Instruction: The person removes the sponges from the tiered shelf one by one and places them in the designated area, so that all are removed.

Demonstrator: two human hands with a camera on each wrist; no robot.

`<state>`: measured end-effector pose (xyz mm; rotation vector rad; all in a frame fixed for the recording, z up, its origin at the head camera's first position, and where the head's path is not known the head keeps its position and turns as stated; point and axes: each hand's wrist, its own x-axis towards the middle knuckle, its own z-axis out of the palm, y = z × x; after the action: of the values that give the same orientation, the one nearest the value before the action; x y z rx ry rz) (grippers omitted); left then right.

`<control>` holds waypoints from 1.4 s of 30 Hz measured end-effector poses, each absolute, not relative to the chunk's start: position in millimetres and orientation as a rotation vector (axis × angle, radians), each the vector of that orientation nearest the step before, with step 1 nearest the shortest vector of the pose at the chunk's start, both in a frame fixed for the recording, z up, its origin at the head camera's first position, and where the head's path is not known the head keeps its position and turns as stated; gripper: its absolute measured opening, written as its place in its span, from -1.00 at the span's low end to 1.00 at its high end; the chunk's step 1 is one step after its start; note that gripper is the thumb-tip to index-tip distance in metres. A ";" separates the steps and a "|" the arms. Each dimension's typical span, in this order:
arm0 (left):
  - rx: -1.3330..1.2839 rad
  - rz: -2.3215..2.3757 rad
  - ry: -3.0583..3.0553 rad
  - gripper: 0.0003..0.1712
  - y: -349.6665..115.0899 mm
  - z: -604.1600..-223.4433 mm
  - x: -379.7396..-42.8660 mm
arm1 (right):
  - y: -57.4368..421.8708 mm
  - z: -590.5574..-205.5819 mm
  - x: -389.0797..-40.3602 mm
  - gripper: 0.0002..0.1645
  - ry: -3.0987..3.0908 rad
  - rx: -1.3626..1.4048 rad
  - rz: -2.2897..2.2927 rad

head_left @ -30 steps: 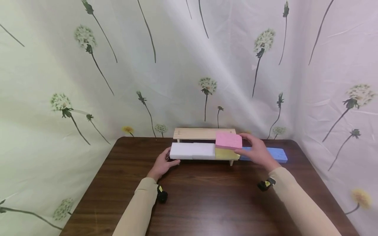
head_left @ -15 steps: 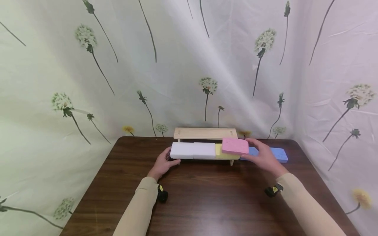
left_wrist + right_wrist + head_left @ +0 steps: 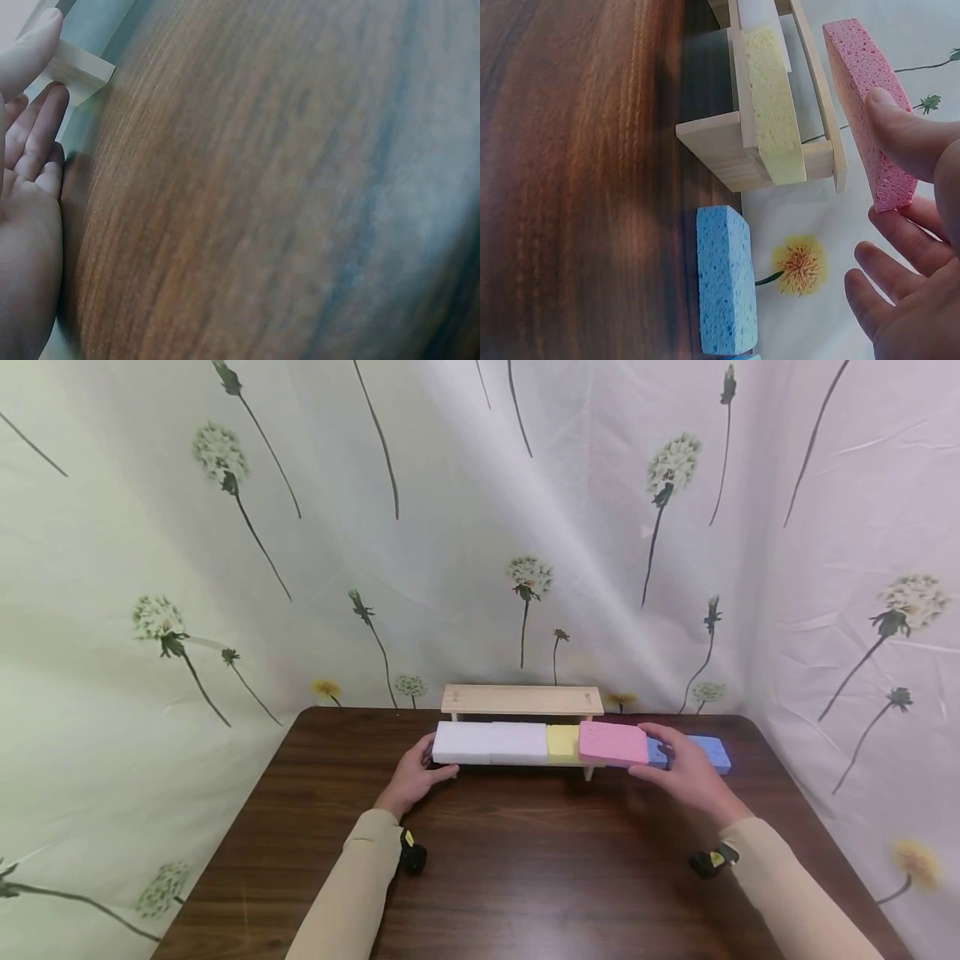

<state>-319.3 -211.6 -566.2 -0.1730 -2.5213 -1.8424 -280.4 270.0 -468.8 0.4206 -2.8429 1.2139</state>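
My right hand [image 3: 686, 777] pinches a pink sponge [image 3: 612, 742] between thumb and fingers. In the right wrist view this sponge [image 3: 874, 120] is held up, apart from the rack. My left hand [image 3: 411, 777] grips the left end of a two-tier wooden rack [image 3: 521, 698], thumb along its front edge; in the left wrist view the wooden end piece [image 3: 82, 71] shows between thumb and fingers. On the rack's lower tier, two white blocks [image 3: 491, 743] lie side by side. A yellow sponge [image 3: 562, 741] sits to their right, partly covered by the pink one in the head view.
Blue sponges [image 3: 708, 753] lie on the dark wooden table [image 3: 517, 877] right of the rack, partly behind my right hand. The rack's upper tier is a bare slat at the back. A dandelion-print cloth [image 3: 450, 568] hangs behind the table.
My right hand has moved to the right and down with the pink sponge, uncovering more of the yellow sponge. My left hand has stayed at the rack's left end.
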 end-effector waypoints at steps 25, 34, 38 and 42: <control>-0.164 -1.836 -2.520 -0.08 -212.3 -566.3 -319.0 | 299.1 -493.9 -254.5 0.00 -2.845 0.456 1.212; -0.132 -1.816 -2.559 -0.07 -212.1 -564.3 -322.1 | 306.4 -500.9 -249.7 -0.01 -2.887 0.402 1.212; -0.118 -1.816 -2.573 -0.05 -211.6 -563.0 -320.4 | 308.7 -503.7 -248.6 0.01 -2.908 0.386 1.210; -0.127 -1.818 -2.558 -0.06 -211.8 -566.4 -319.8 | 311.8 -509.3 -247.6 0.04 -2.928 0.366 1.217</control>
<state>-319.8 -211.8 -566.4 -0.1272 -2.5576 -1.8179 -247.6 311.8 -509.3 0.3660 -2.9279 1.2168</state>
